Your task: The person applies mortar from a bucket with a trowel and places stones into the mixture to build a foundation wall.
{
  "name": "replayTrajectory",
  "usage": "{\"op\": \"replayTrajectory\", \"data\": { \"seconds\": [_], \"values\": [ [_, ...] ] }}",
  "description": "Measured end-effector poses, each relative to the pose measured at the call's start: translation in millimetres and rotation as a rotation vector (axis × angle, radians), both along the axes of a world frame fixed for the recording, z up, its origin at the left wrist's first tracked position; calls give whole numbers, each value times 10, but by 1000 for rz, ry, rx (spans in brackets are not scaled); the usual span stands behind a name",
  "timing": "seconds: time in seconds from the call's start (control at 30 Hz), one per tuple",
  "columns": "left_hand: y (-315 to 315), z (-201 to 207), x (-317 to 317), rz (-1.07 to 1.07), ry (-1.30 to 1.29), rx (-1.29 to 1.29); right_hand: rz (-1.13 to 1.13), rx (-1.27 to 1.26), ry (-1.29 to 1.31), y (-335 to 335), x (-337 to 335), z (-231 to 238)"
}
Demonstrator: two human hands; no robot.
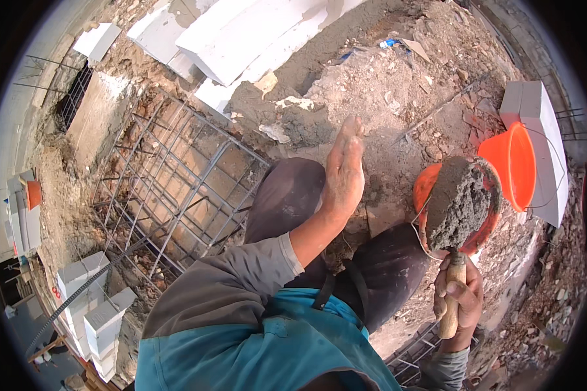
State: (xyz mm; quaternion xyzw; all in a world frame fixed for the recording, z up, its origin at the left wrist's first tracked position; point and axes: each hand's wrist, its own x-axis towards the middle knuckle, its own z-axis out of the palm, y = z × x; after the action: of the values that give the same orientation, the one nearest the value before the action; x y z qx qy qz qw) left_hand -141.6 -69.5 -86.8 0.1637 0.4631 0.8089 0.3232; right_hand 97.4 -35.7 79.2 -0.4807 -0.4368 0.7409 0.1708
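My right hand [464,299] is closed round the wooden handle of a trowel [452,306]. Wet grey mortar [462,202] covers the trowel's blade, which lies over the mouth of an orange bucket [424,186]. How much mortar is inside that bucket is hidden by the blade. My left hand [344,171] is raised in front of my knee, fingers stretched out and together, holding nothing. Ahead of it, grey mortar [306,127] is spread on the ground beside a row of white blocks [235,36].
A second orange bucket [517,166] leans by a white block [540,124] on the right. To my left, a steel rebar cage [176,189] lies over a pit. More white blocks [104,319] are stacked at lower left. Rubble [398,85] covers the ground ahead.
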Motion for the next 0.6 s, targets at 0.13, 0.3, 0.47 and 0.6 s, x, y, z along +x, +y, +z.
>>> {"op": "replayTrajectory", "data": {
  "seconds": [0.13, 0.3, 0.47, 0.6],
  "values": [
    [-694, -469, -1362, 453, -197, -318, 287, 8, -27, 187, -636, -407],
    [-503, -1312, -1796, 281, -805, -565, 903, 691, -244, 539, -1908, -1492],
    [-251, -1938, -1810, 156, -877, -448, 1098, 1269, -465, 615, -2628, -1950],
    [-134, -1790, -1686, 286, -932, -557, 1152, 1159, -493, 528, -2959, -1895]
  ]
}}
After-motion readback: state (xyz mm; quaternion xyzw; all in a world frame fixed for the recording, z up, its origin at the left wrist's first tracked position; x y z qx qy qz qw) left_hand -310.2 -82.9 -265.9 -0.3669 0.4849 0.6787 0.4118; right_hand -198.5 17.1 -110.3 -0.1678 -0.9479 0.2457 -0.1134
